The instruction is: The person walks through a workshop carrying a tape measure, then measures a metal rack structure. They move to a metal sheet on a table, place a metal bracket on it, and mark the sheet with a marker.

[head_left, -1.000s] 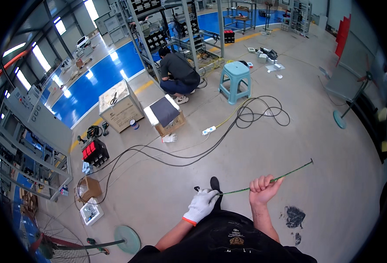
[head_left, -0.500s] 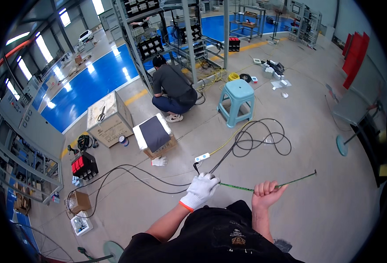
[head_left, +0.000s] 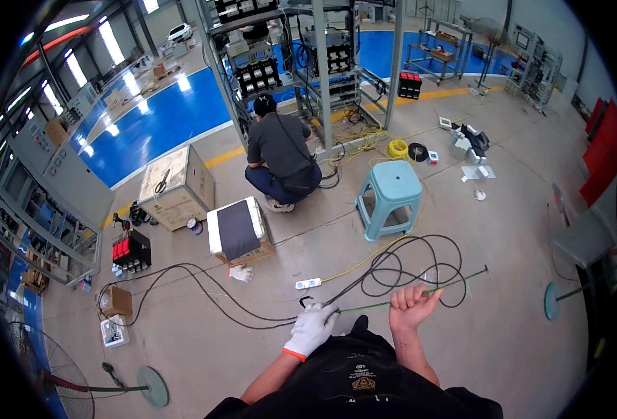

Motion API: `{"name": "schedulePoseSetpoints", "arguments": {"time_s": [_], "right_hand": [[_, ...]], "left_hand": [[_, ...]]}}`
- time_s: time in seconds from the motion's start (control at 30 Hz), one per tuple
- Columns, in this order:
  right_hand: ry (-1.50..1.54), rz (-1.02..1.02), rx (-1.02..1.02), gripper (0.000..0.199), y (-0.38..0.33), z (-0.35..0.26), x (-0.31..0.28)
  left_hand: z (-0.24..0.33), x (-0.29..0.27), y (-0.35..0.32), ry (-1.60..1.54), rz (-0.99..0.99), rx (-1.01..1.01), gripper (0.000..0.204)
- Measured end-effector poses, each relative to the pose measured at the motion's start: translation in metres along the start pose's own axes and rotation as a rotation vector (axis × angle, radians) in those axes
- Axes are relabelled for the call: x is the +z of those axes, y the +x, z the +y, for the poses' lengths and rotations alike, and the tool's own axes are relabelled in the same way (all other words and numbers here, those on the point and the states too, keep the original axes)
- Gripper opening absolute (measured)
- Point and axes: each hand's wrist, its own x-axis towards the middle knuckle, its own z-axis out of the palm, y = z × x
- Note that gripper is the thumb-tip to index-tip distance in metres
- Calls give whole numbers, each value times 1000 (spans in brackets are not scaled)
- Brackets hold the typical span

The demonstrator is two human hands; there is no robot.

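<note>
My left hand (head_left: 314,328), in a white knit glove with an orange cuff, is closed around a black cable (head_left: 306,301) whose bent end sticks out beyond the fingers. A thin green strip with dark marks, looking like a tape measure (head_left: 364,307), runs from this hand to the right. My bare right hand (head_left: 413,307) is closed over the strip, with its hooked tip (head_left: 486,269) reaching past the fingers. Whether a tape case sits in the left fist is hidden. Loops of black cable (head_left: 426,237) lie on the floor ahead.
Ahead stand a blue stool (head_left: 396,183), a white-topped box (head_left: 214,237) and a wooden crate (head_left: 176,185). A person (head_left: 280,146) squats at a metal rack (head_left: 324,84). A power strip (head_left: 308,283) and a white glove (head_left: 241,273) lie on the floor. A fan (head_left: 43,377) is at lower left.
The whole view has shifted slightly. My left hand sits a little lower, and the green strip slopes up more steeply to the right. Both hands keep their hold.
</note>
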Motion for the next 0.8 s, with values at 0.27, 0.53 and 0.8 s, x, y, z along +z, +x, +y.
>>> {"name": "schedulePoseSetpoints", "arguments": {"time_s": [0.27,0.53,0.8], "right_hand": [[9,20,214,68,107,-2,16],[-80,-101,257,68,146,-2,29],[-101,-114,315,68,154,-7,15]], "left_hand": [[22,24,73,-26,90,-149,20],[31,31,114,-84,134,-126,21],[49,42,115,-153,76,-207,21]]}}
